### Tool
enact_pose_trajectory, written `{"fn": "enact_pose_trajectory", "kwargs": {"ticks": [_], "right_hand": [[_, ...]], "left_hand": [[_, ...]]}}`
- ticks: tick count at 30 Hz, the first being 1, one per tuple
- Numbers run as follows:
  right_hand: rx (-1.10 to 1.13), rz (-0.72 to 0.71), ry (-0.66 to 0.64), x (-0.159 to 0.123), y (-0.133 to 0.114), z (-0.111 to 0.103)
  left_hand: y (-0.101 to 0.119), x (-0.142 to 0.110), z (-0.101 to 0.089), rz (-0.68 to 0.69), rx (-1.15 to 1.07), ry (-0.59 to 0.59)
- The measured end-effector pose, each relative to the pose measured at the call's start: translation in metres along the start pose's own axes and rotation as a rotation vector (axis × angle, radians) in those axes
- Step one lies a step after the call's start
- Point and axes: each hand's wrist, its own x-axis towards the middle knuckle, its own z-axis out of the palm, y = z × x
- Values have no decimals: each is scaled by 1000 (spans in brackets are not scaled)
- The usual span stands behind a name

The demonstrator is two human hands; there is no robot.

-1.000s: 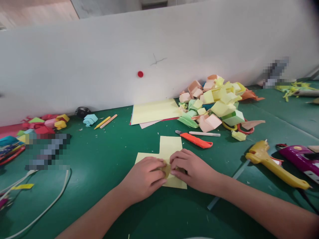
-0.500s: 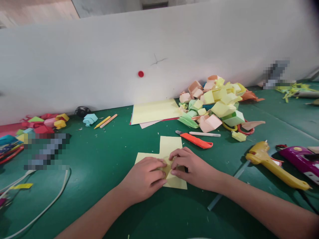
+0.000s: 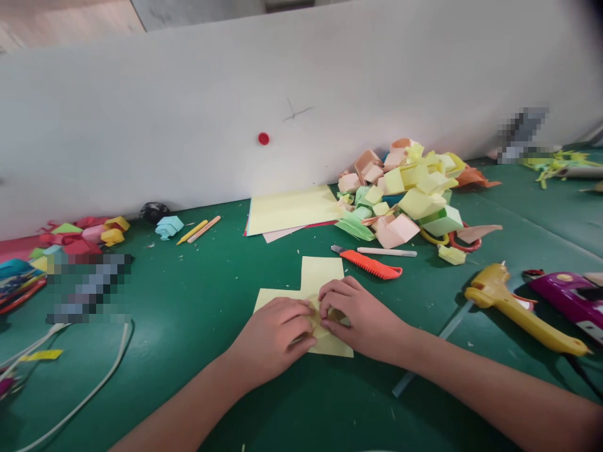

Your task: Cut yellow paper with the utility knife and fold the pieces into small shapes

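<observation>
1. Foreground, as my remote view shows it: the left hand (image 3: 276, 329) rests on a yellow paper cutout (image 3: 323, 272), fingers curved and close together; whether they pinch it, I cannot tell.
2. Opposite, the right hand (image 3: 365, 321) touches the cutout's middle, fingers bent, thumb near the fingertips; I cannot tell whether they clamp on paper.
3. The cutout lies on the green table (image 3: 301, 408) beneath both hands. I judge it light, thin and easily creased; I would press near its centre or lift by an edge.
4. Right: a yellow glue gun (image 3: 522, 306).
5. Beyond the cutout: an orange cutter (image 3: 370, 263) beside a pale pen (image 3: 387, 252).
6. Farthest: stacked sheets (image 3: 292, 210) and a pile of folded paper (image 3: 405, 194) near the white panel (image 3: 188, 125).
</observation>
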Motion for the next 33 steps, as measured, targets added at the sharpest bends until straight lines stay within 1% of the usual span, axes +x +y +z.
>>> {"fn": "enact_pose_trajectory", "kwargs": {"ticks": [5, 9, 11, 13, 16, 18, 23, 27, 33], "right_hand": [[-16, -5, 16, 2, 1, 2], [-12, 11, 3, 3, 0, 1], [-16, 26, 3, 3, -1, 1], [-22, 30, 1, 3, -1, 2], [-23, 17, -2, 2, 0, 2], [-12, 3, -5, 1, 0, 1], [37, -40, -49, -2, -2, -7], [33, -33, -73, -2, -2, -9], [22, -12, -80, -2, -2, -7]], "left_hand": [[0, 1, -1, 57, 42, -1], [-1, 0, -2, 96, 58, 4], [-1, 1, -6, 122, 62, -33], [0, 1, -12, 141, 71, -98], [2, 1, -22, 135, 103, -199], [4, 0, -25, 127, 125, -226], [4, 0, -21, 150, 147, -185], [4, 0, -17, 152, 158, -145], [4, -2, -20, 128, 114, -192]]}}
